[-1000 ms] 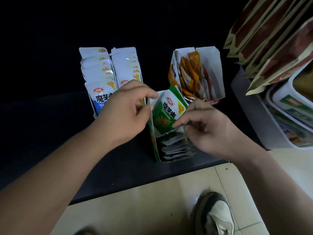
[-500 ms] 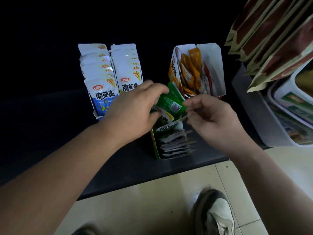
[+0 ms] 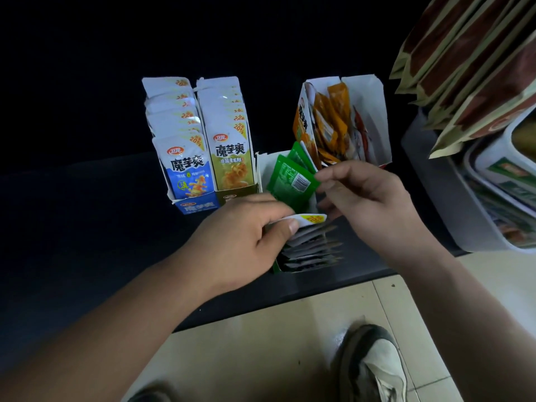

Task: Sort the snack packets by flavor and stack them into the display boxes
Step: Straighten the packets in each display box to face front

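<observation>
Two hands work at the green box (image 3: 262,172): left hand (image 3: 243,236) pinches white-topped packet (image 3: 307,220), right hand (image 3: 374,207) green packet (image 3: 287,182).

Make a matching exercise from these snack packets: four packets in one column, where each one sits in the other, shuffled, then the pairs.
Packets
1. blue-fronted packets
2. green packet
3. orange packets
4. white-topped packet

Places
A. pinched by the right hand
B. lying jumbled in the far white box
C. gripped at its top by the left hand
D. standing upright in the leftmost row

Pairs: 1-D, 2-A, 3-B, 4-C
</observation>
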Motion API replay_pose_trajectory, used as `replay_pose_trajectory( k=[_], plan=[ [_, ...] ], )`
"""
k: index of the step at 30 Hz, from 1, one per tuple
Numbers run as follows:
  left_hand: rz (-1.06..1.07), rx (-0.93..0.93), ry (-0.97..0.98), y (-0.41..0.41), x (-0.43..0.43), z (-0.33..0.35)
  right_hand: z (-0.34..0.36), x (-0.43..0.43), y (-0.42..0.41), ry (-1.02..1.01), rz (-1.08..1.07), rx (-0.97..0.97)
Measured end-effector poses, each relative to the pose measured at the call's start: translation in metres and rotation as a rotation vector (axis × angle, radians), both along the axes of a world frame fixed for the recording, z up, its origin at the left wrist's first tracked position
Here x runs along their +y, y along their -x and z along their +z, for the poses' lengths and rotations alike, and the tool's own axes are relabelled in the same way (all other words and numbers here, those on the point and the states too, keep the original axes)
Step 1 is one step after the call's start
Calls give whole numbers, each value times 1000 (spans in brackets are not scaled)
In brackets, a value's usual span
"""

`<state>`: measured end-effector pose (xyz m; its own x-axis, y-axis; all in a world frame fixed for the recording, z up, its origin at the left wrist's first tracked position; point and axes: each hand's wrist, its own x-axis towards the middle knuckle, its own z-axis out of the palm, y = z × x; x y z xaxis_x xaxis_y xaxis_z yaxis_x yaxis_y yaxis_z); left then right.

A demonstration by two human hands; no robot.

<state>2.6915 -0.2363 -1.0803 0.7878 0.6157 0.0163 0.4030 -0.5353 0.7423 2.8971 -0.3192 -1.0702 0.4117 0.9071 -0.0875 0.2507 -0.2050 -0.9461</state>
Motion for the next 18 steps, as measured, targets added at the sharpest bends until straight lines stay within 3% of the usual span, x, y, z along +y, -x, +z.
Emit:
replay_pose_trajectory(
  k=[6, 11, 18],
  plan=[
    [-40, 80, -4, -3, -13, 4, -1, 9, 8, -20, 28, -118],
    [138, -35, 18, 4, -9, 5, -1, 22, 9, 39, 6, -358],
    [459, -169, 449, -4, -9, 15, -1, 13, 11, 6, 29, -436]
  ],
)
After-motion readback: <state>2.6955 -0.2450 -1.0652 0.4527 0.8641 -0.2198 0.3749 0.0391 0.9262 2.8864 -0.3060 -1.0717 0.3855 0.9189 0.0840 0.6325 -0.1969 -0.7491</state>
